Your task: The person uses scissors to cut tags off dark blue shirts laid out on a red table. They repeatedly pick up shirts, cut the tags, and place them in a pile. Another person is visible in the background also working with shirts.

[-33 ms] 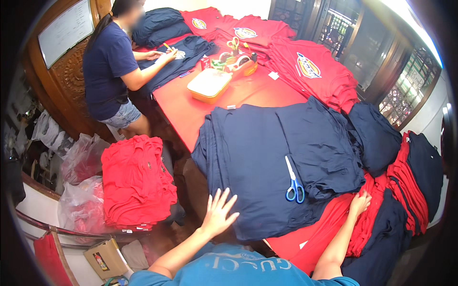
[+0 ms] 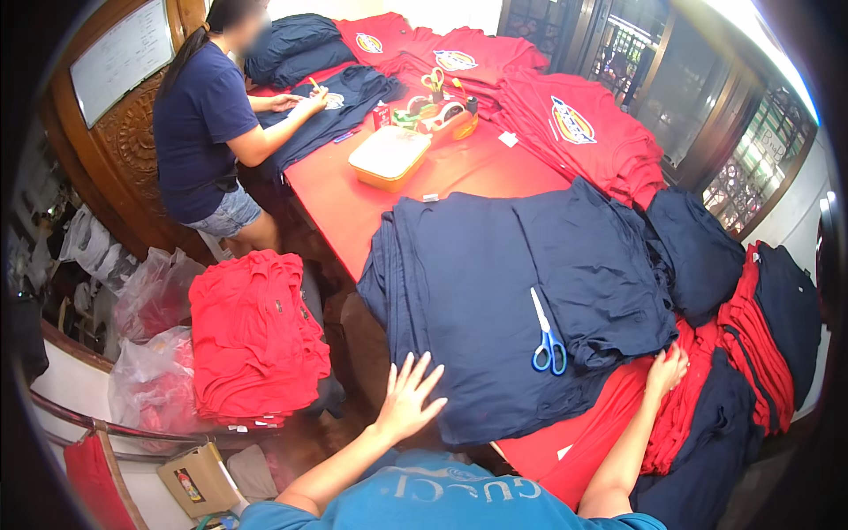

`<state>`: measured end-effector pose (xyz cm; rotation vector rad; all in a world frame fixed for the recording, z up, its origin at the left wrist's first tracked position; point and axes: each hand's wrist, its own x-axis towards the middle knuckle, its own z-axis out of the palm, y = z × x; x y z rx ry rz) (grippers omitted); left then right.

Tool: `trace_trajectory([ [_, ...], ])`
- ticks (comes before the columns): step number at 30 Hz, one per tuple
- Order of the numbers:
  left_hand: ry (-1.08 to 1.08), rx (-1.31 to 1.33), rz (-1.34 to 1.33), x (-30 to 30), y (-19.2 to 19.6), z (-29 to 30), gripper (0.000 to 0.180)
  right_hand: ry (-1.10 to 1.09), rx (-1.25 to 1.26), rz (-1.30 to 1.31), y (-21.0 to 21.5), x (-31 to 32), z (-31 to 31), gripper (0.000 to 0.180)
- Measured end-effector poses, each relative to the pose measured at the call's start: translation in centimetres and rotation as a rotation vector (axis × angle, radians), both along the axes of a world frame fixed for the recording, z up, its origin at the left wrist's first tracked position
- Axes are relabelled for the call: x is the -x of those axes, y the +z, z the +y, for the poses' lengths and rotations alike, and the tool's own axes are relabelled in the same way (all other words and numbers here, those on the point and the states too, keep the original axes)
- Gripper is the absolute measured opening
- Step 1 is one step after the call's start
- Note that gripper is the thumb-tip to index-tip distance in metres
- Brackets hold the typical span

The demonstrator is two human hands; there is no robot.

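Navy garments (image 2: 481, 300) lie flat in a layered stack on the near part of the red-topped table. My left hand (image 2: 410, 399) rests with spread fingers at the stack's near left edge. My right hand (image 2: 666, 370) is at the stack's near right corner, beside folded red garments (image 2: 673, 433). Its fingers are curled in against the cloth, and what they grip, if anything, is hidden. Scissors (image 2: 547, 340) with blue handles lie on the navy stack between my hands, blades pointing away from me.
A co-worker (image 2: 199, 124) at the far left holds a yellow pencil over a navy shirt. A yellow-rimmed tub (image 2: 389, 159) and a tape dispenser (image 2: 461, 122) stand mid-table. Printed red shirts (image 2: 574, 124) line the far right. A red garment pile (image 2: 256, 344) and plastic bags (image 2: 152, 380) are at left.
The whole view has shifted very slightly. Both my hands stay where they were on the cloth, and the scissors have not moved on the stack.
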<state>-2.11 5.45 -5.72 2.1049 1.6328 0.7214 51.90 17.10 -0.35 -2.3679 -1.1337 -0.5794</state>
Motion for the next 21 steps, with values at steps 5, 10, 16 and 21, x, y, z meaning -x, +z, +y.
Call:
trace_trajectory([
  [5, -0.105, -0.048, -0.042, 0.8, 0.9, -2.3, 0.052, 0.765, -0.261, 0.172, 5.2, 21.7, -1.5, 0.026],
  [10, -0.292, -0.076, -0.204, 2.3, 1.1, -2.4, 0.034, 1.175, -0.072, 0.295, 1.3, 36.2, -3.8, 0.036],
  [16, -0.348, 0.070, -0.236, 6.3, 1.0, -2.5, 0.028, 1.093, 0.254, 0.242, -0.8, 41.8, -1.0, 0.036],
  [21, -0.352, 0.049, -0.230, 8.9, 1.3, -1.7, 0.027, 1.144, 0.082, 0.169, -2.9, 46.8, 6.6, 0.025],
])
